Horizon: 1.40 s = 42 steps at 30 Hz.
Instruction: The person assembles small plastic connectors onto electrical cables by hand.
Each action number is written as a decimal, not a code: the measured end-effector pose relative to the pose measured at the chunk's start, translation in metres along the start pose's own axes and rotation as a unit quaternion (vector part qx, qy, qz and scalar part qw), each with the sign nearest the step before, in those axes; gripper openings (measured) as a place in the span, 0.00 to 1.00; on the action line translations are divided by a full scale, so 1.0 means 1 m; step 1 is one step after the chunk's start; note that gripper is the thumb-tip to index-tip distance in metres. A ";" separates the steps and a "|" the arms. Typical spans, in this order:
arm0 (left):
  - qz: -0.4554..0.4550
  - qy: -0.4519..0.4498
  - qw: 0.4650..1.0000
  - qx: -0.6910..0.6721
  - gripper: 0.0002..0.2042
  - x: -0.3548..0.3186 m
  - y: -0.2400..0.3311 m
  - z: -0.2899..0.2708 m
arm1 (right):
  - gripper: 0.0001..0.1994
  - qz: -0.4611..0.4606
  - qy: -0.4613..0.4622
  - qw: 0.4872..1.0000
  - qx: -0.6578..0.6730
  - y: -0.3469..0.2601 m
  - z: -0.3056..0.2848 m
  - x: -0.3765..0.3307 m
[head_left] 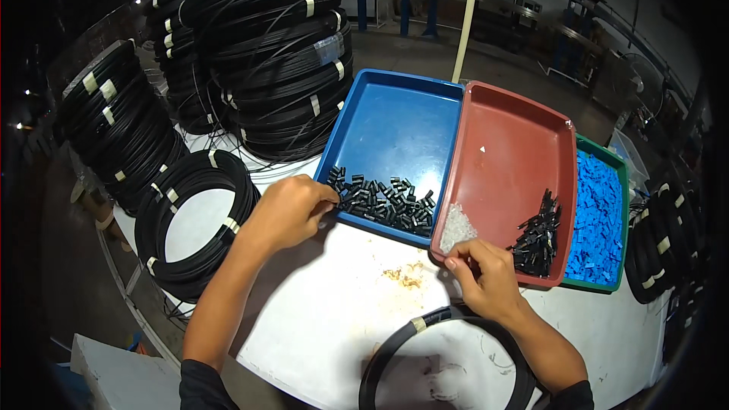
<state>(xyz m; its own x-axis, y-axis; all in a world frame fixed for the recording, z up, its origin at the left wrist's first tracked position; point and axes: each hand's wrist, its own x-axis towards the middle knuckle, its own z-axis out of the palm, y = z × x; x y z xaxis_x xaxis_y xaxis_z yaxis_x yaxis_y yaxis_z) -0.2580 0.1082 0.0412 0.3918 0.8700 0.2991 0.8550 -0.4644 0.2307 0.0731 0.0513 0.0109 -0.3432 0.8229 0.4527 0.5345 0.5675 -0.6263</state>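
My left hand (292,211) is at the near left corner of a blue tray (402,125), its fingers curled together beside small black tubular pieces (387,203). What those fingers hold, if anything, is hidden. My right hand (486,277) pinches with thumb and forefinger at the near left corner of a red tray (505,133); a dark bit shows by the fingertips, too small to name. Just beyond it lies a heap of small clear pieces (458,229). Below the right hand, a coil of black tubing (376,364) bound with pale tape rests on the white table (311,319).
Slim black parts (538,239) fill the red tray's right side. A green tray (624,239) holds many blue pieces (596,212). Tall stacks of black coils (273,68) stand at the back left, with one coil (156,247) lying nearer. A pale pole (466,23) rises behind the trays.
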 end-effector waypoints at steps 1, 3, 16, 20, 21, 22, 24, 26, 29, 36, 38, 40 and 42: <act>-0.034 -0.032 0.999 0.026 0.09 0.007 0.001 -0.005 | 0.04 0.002 -0.001 1.000 0.002 0.001 0.001 -0.001; -0.008 -0.046 0.999 0.026 0.09 0.021 -0.003 0.005 | 0.05 -0.021 -0.013 0.999 0.024 0.001 0.003 -0.004; -0.002 0.063 0.998 -0.023 0.16 0.070 -0.018 0.043 | 0.03 -0.088 -0.054 0.995 -0.016 0.002 0.010 -0.009; -0.035 0.065 0.996 -0.055 0.10 0.075 -0.020 0.039 | 0.03 -0.071 -0.061 0.996 0.003 0.004 0.010 -0.009; -0.034 0.061 0.995 -0.068 0.09 0.075 -0.019 0.039 | 0.03 -0.064 -0.059 0.996 0.019 0.005 0.011 -0.010; -0.034 0.060 0.995 -0.067 0.09 0.075 -0.019 0.039 | 0.03 -0.064 -0.058 0.996 0.020 0.005 0.011 -0.010; -0.033 0.047 0.997 -0.046 0.09 0.073 -0.020 0.042 | 0.03 -0.061 -0.054 0.996 0.027 0.005 0.011 -0.010; -0.045 0.032 0.997 -0.047 0.08 0.073 -0.014 0.037 | 0.03 -0.066 -0.063 0.995 0.028 0.005 0.010 -0.009; -0.053 0.013 0.997 -0.060 0.07 0.072 -0.011 0.037 | 0.03 -0.065 -0.078 0.994 0.027 0.005 0.009 -0.009; 0.029 -0.003 0.999 -0.013 0.07 0.072 -0.017 0.046 | 0.04 -0.061 -0.087 0.994 0.040 0.006 0.009 -0.008; 0.048 0.003 0.999 0.003 0.07 0.073 -0.020 0.052 | 0.04 -0.068 -0.084 0.993 0.039 0.010 0.012 -0.010; 0.066 0.010 0.998 0.020 0.07 0.073 -0.019 0.055 | 0.04 -0.074 -0.081 0.993 0.039 0.011 0.012 -0.010; 0.052 0.006 0.998 0.038 0.07 0.075 -0.015 0.055 | 0.04 -0.067 -0.088 0.993 0.039 0.009 0.011 -0.009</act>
<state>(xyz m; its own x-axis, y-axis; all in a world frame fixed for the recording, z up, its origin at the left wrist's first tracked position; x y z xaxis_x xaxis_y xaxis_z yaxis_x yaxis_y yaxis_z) -0.2221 0.1896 0.0091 0.4769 0.8151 0.3288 0.8327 -0.5387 0.1277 0.0731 0.0495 -0.0059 -0.5403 0.7281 0.4220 0.4166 0.6671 -0.6176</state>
